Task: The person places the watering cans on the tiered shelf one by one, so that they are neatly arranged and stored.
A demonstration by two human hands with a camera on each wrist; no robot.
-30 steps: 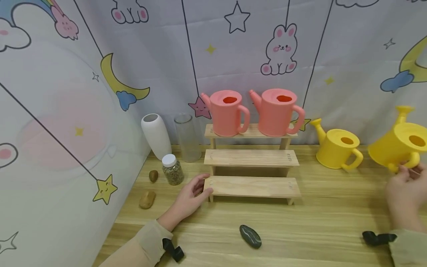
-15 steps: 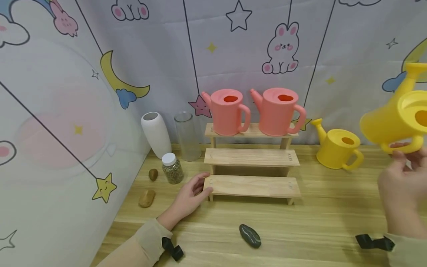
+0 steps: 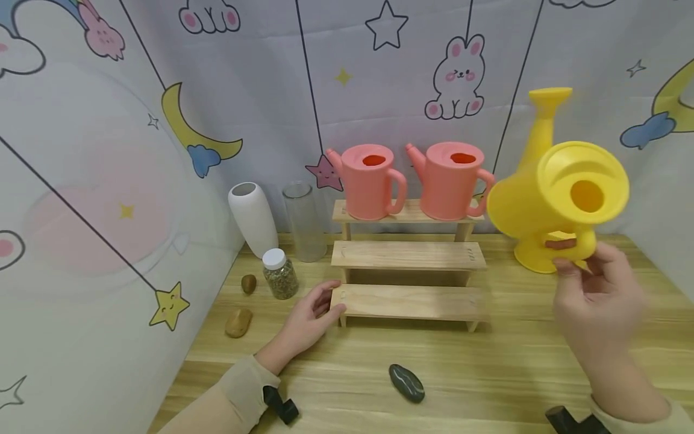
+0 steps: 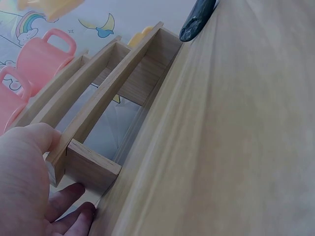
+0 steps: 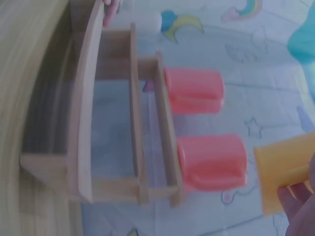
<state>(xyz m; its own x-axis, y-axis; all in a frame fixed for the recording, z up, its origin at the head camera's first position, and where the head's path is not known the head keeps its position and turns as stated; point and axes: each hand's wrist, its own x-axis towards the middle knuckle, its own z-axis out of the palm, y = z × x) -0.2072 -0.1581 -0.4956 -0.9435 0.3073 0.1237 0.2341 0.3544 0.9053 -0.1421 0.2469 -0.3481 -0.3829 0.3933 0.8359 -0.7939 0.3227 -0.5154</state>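
My right hand grips the handle of a yellow watering can, raised and tilted right of the shelf with its spout up. In the right wrist view the same watering can shows at the right edge. My left hand holds the left end of the lowest board of a three-step wooden shelf. In the left wrist view, thumb and fingers lie about the end of that shelf. Two pink watering cans stand upright on its top step. A second yellow watering can is mostly hidden behind the held one.
Left of the shelf stand a white vase, a clear glass cylinder and a white-lidded jar. Two brown stones lie near them. A dark stone lies in front of the shelf. A printed cloth hangs behind.
My right hand has lifted the yellow watering can, tilted it further and brought it left toward the shelf, now in front of the other yellow can. My left hand stays in place.
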